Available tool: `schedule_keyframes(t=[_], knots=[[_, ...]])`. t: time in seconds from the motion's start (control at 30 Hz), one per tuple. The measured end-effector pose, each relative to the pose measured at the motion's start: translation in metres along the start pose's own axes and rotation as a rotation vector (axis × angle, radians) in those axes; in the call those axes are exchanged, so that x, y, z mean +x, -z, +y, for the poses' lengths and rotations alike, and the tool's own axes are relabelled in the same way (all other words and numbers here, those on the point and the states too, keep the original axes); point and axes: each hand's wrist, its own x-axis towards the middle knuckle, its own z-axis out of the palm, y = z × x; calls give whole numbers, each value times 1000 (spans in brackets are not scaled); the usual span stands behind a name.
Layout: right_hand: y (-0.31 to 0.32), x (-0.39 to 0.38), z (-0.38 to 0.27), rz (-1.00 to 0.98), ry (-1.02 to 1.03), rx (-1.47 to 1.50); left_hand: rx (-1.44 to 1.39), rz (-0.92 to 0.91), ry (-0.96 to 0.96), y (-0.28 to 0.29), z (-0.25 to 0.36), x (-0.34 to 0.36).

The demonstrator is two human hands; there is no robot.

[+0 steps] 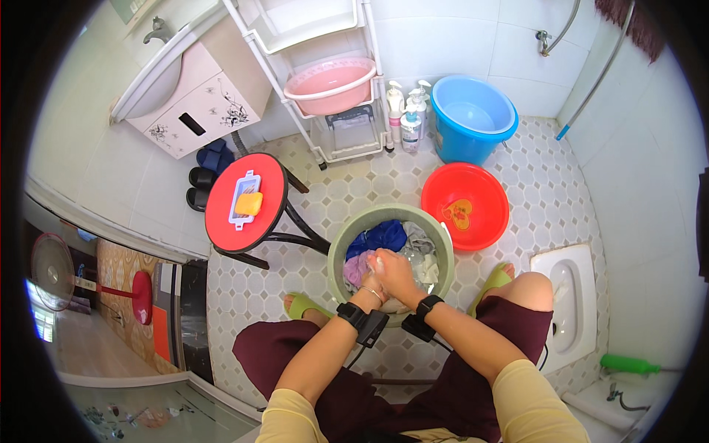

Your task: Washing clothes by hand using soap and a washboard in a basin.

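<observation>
My left hand (pixel 371 283) and my right hand (pixel 396 275) are closed together over a pale green basin (pixel 335 255) between my feet. A bit of white, suds or cloth, shows at the fingers; what they grip is mostly hidden. Right beside my left hand lies a lilac cloth (pixel 357 270). Behind the hands a bunched blue garment (pixel 384 235) rests in the basin. Grey-white wet cloth (pixel 418 240) sits at its right side, by some clear water. Each wrist wears a black strap with a small box.
A yellow soap bar (pixel 249 204) lies on a soap dish atop a red stool (pixel 221 210). Beyond the basin stand a red basin (pixel 487 199), a blue bucket (pixel 465 144), pump bottles (pixel 410 131) and a white rack (pixel 347 151). A squat toilet (pixel 583 295) is at right.
</observation>
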Motion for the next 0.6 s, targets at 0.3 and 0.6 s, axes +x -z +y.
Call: schedule_keyframes(t=[0.3,0.6], knots=[[6,-14,116,-5,-318,-378,594,175,-437,-67,3,-21],[-11,-40,146,-603,-454,-594,1309,202,-13,-63,-13,-23]])
